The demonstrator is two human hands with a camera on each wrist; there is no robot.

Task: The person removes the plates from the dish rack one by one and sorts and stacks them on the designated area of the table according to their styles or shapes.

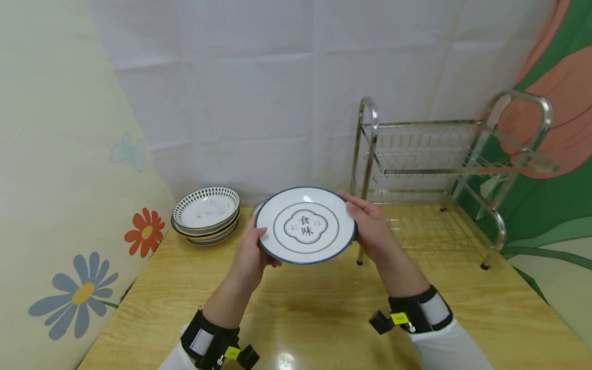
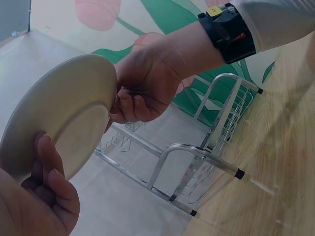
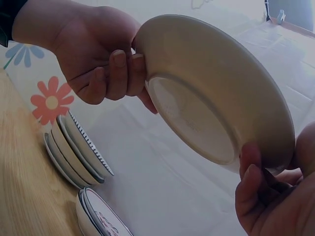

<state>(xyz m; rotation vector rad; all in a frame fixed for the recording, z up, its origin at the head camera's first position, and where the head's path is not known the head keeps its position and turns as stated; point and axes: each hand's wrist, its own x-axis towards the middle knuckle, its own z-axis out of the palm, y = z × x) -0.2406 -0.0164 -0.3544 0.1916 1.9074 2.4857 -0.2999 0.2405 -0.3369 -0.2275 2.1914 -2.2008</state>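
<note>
Between both hands a white plate (image 1: pixel 306 250) with a blue rim and dark printed characters is held up above the table, tilted so its face shows in the head view. The left hand (image 1: pixel 251 252) grips its left edge, thumb on top and fingers beneath. On the opposite edge the right hand (image 1: pixel 372 231) grips it the same way. Both wrist views show the plate's plain underside (image 2: pixel 74 123), with curled fingertips pressing against it from below. Behind the held plate, a stack of patterned dishes (image 3: pixel 101 214) is mostly hidden in the head view.
A stack of plates with a black-patterned top one (image 1: pixel 205 208) stands at the table's back left. At the right is a two-tier metal dish rack (image 1: pixel 430 171). The wooden table (image 1: pixel 305 308) meets a white cloth backdrop (image 1: pixel 240 92).
</note>
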